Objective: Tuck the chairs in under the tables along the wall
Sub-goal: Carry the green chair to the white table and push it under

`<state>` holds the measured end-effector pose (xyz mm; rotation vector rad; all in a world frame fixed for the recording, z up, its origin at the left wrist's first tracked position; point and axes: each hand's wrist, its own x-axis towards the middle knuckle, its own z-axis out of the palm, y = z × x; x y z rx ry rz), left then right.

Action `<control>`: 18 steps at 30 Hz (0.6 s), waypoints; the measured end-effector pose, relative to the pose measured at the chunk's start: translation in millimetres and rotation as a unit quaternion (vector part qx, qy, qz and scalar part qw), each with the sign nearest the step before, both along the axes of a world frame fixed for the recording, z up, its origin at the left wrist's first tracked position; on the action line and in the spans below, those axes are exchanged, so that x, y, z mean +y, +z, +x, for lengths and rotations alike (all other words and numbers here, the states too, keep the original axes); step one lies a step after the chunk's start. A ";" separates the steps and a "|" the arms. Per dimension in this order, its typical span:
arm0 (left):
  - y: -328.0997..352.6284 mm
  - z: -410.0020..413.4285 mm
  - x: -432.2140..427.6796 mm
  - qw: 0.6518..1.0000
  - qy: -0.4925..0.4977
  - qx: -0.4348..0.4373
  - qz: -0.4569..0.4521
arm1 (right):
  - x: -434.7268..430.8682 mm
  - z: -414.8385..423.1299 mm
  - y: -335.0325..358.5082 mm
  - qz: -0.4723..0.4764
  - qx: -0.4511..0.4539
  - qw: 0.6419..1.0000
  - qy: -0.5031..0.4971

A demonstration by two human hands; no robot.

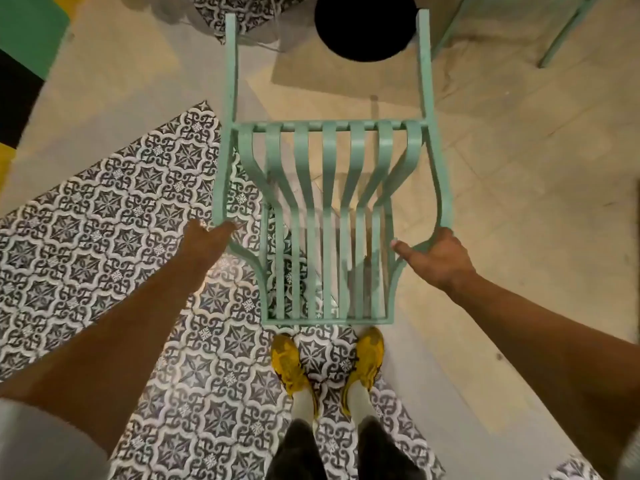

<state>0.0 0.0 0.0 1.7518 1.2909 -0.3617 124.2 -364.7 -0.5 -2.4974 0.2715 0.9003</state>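
Note:
A mint-green metal chair [329, 188] with curved slats stands right in front of me, seen from above, its backrest nearest my feet and its front legs pointing away. My left hand [207, 237] grips the left side of its frame. My right hand [436, 258] is closed around the right side of the frame, thumb along the rail. Just beyond the chair's far end lies a round black disc [365, 26], apparently a table base or top; I cannot tell which.
Green legs of another piece of furniture [561, 32] stand at the top right. The floor is part patterned tile [104, 216], part plain beige. A green and black painted surface [24, 46] is at the top left. My yellow shoes [325, 362] are behind the chair.

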 end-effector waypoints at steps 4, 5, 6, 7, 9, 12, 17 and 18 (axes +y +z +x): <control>-30.5 11.8 12.9 0.999 0.035 0.011 0.015 | -4.4 22.7 -32.2 0.025 -0.028 0.991 -0.131; -39.6 15.1 15.2 0.999 0.033 0.005 -0.006 | -4.0 28.1 -40.3 0.026 -0.023 0.989 -0.146; -49.4 18.8 17.8 0.999 0.032 0.001 -0.019 | -2.0 33.3 -48.3 0.018 -0.020 0.987 -0.157; -56.7 23.1 18.9 0.999 0.036 -0.004 -0.028 | -1.7 37.8 -56.3 0.017 -0.023 0.986 -0.167; -71.1 28.9 21.0 0.998 0.056 -0.005 -0.029 | -1.1 44.1 -72.7 0.008 -0.020 0.980 -0.196; -94.5 33.2 28.0 0.995 0.095 -0.025 -0.029 | -1.0 51.3 -92.4 0.013 -0.026 0.965 -0.259; -121.0 31.9 29.8 0.983 0.149 -0.098 -0.042 | 0.4 59.1 -125.1 0.022 -0.050 0.939 -0.341; -124.1 32.3 31.7 0.984 0.148 -0.096 -0.033 | 2.4 59.7 -128.2 0.021 -0.057 0.936 -0.347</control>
